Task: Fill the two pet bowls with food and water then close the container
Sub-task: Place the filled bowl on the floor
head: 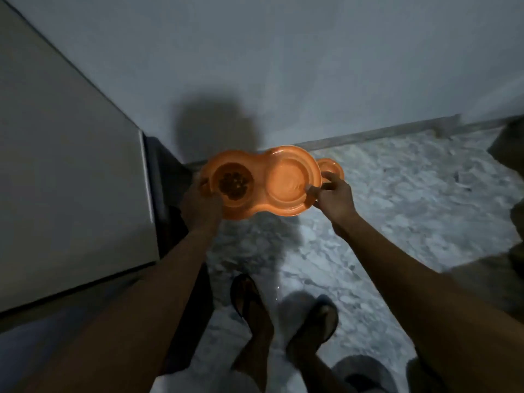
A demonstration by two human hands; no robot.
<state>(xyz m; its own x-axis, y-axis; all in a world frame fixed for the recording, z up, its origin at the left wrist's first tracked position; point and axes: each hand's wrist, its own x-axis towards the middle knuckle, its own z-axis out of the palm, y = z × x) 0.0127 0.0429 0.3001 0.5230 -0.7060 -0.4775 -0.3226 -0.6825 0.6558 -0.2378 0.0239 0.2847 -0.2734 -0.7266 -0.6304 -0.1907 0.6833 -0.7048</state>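
Observation:
An orange double pet bowl [259, 204] is held level above the floor, in front of me. Its left well holds brown kibble [232, 181]. Its right well [286, 178] looks glossy and smooth; whether water is in it I cannot tell. My left hand [200, 205] grips the bowl's left end from below. My right hand [334, 198] pinches the right rim. A smaller orange dish [330, 165] shows just behind the right end, partly hidden by my fingers. No food container is in view.
A grey cabinet [71, 177] stands at my left, with a dark gap beside it. A pale wall [283, 66] meets the marbled floor [397, 199] just beyond the bowl. My sandalled feet [255, 307] are below. Dark shapes sit at the right edge [510, 154].

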